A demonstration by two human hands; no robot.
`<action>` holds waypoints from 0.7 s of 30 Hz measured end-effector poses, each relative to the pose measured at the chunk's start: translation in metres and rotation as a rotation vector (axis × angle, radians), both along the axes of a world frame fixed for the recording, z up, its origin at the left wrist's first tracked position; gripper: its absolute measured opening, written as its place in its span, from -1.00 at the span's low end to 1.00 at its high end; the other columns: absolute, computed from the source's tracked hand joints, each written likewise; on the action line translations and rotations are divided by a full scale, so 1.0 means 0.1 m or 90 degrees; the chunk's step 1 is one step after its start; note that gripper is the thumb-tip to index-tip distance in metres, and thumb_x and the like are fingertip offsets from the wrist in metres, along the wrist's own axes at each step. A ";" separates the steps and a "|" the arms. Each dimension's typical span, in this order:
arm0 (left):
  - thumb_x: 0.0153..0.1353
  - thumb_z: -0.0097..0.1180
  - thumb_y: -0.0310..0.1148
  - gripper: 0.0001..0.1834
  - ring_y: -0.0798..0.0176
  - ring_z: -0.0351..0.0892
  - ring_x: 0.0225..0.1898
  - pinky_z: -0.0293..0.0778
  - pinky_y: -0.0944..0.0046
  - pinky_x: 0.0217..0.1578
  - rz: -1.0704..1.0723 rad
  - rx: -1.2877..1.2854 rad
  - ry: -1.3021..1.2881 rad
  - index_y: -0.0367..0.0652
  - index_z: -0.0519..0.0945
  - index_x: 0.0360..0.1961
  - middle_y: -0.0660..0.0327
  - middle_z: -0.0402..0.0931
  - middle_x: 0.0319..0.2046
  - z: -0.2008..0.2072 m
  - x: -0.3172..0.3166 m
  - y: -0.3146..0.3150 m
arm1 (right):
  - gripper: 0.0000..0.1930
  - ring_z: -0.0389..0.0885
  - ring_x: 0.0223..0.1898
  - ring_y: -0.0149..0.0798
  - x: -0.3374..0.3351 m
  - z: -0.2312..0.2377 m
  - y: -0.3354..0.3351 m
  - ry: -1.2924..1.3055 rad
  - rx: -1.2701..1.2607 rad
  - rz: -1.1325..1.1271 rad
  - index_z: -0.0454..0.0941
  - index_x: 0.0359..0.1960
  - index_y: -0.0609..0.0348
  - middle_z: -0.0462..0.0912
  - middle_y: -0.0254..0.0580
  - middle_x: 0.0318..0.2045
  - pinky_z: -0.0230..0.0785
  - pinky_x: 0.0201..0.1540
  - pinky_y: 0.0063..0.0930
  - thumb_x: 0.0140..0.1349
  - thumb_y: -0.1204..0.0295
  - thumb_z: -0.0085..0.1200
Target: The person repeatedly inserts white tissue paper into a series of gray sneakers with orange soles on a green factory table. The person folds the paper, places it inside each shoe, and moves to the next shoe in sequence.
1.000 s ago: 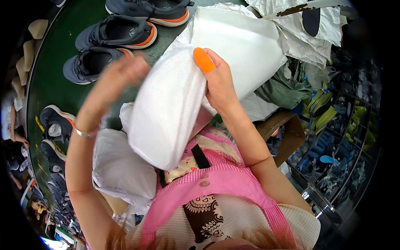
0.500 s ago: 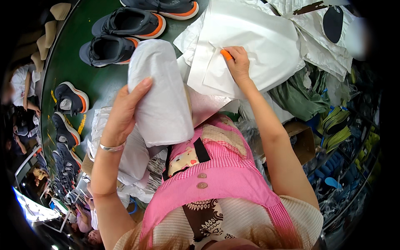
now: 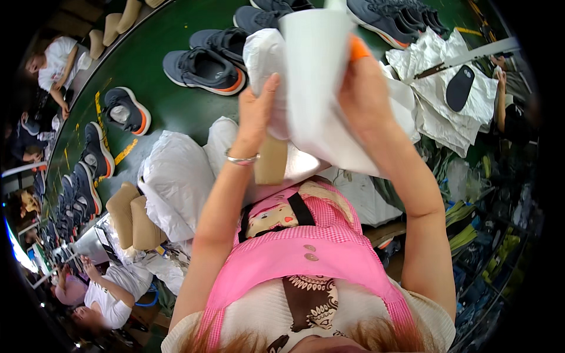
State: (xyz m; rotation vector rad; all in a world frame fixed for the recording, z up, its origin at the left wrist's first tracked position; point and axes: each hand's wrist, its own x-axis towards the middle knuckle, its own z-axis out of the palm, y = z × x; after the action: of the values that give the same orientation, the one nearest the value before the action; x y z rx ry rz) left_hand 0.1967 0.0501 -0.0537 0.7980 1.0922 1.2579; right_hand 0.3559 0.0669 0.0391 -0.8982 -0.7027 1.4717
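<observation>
In the middle, my left hand [image 3: 253, 120] is closed around a white paper-wrapped bundle [image 3: 265, 56]. A tan block-like form [image 3: 272, 162] shows below the bundle; whether it is wrapped in it I cannot tell. My right hand [image 3: 369, 97], with an orange finger cover [image 3: 357, 48], grips a white paper sheet [image 3: 315, 70]. The sheet is raised beside the bundle, partly in front of it, and blurred by motion. More white wrapped bundles [image 3: 175, 170] lie to the left of my left forearm.
Dark grey shoes with orange soles [image 3: 203, 70] stand on the green table [image 3: 156, 109]; several more line its left side [image 3: 94, 153]. Tan forms [image 3: 144, 226] lie at left. Crumpled white paper and a black insole [image 3: 459, 88] are at right. Other people [image 3: 62, 65] work at left.
My right hand has lifted the paper sheet off the stack and brought it left to the bundle. My left hand with the bundle has moved right and away from me. The view has shifted.
</observation>
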 end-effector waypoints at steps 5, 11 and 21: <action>0.20 0.14 -0.36 -0.73 0.39 0.57 -0.23 0.49 0.37 -0.18 -0.023 0.138 -0.125 -0.29 0.57 -0.13 0.26 0.60 -0.27 0.12 -0.13 -0.18 | -0.54 0.34 0.13 -0.05 -0.83 -0.23 0.04 -0.700 0.473 0.025 0.33 0.12 0.21 0.43 0.00 0.05 0.14 0.19 -0.21 0.31 0.15 -0.10; 0.20 0.11 -0.39 -0.73 0.37 0.58 -0.24 0.50 0.36 -0.20 0.049 0.248 0.033 -0.31 0.54 -0.11 0.23 0.60 -0.25 0.06 -0.38 -0.22 | -0.42 0.18 0.25 0.17 -1.01 -0.41 0.45 -0.910 0.422 0.067 0.20 0.24 0.26 0.26 0.13 0.23 0.02 0.27 -0.08 0.28 0.14 -0.12; 0.19 0.07 -0.45 -0.72 0.33 0.59 -0.25 0.52 0.33 -0.24 0.086 0.427 0.348 -0.35 0.50 -0.08 0.17 0.59 -0.22 -0.03 -0.62 -0.13 | -0.32 0.23 0.25 0.17 -1.07 -0.50 0.45 -0.628 0.052 0.177 0.09 0.29 0.30 0.30 0.28 0.19 0.05 0.27 -0.26 0.32 0.00 -0.35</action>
State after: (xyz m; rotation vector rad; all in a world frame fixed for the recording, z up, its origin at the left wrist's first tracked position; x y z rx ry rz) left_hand 0.1348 0.0370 -0.0568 1.6704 1.1653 1.5967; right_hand 0.2487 0.1120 -0.0105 -1.5136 -1.6444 1.1555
